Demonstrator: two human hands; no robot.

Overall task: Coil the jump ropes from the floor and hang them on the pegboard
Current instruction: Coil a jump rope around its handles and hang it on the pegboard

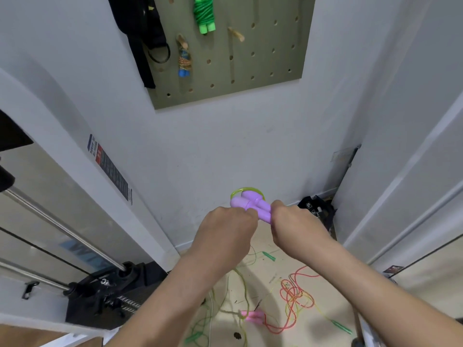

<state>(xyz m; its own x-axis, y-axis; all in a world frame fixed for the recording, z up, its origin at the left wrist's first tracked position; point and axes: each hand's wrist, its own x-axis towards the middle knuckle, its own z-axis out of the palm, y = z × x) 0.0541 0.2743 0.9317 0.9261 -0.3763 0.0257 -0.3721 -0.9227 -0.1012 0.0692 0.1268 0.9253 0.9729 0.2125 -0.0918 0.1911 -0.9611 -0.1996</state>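
Both hands hold a jump rope with purple handles [251,205] and a yellow-green cord [244,191] in front of the wall. My left hand [229,227] grips it from the left, my right hand [292,221] from the right; the cord trails down to the floor. Above hangs the olive pegboard [265,66], with a coiled green rope [204,13], a small coiled rope with blue handles [185,60] and a bare wooden peg [236,34]. On the floor lie a red rope [295,296], a pink handle [254,316] and thin green ropes [200,324].
Black straps [142,33] hang at the pegboard's left edge. A gym machine with steel rails and a black base [110,291] fills the left. A black bag [317,209] sits in the far floor corner. White walls close in on both sides.
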